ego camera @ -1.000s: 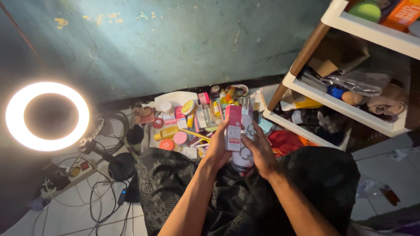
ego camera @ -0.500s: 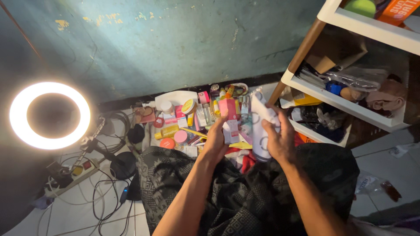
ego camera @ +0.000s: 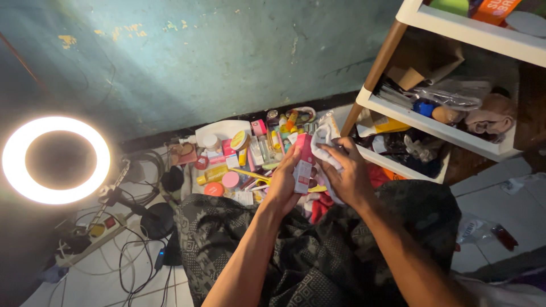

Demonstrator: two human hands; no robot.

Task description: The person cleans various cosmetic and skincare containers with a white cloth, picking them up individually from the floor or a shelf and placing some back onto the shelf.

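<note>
So compared to half a second back, the right hand [ego camera: 347,176] has pulled the white cloth [ego camera: 325,136] in toward the middle and bunched it up, where before it was held out flatter and further right, almost in front of the shelf. Now that hand is closed around the crumpled cloth, fingers curled over it, and the cloth pokes up above the knuckles and sits right against the pink box [ego camera: 304,162]. The left hand [ego camera: 284,185] hasn't really gone anywhere, it's still wrapped on the lower part of that pink box, holding it upright, thumb side toward the other hand. The two hands are pretty much touching, box and cloth pressed together between them, over the lap in the dark patterned fabric [ego camera: 250,244]. Just beyond the hands is the pile of cosmetics [ego camera: 244,153] spread on the floor by the wall, tubes, jars and little boxes. To the right stands the white shelf [ego camera: 432,133] stuffed with bags and odds and ends. Far left the ring light [ego camera: 56,160] glows, with a power strip [ego camera: 91,230] and tangled cables below it.
</note>
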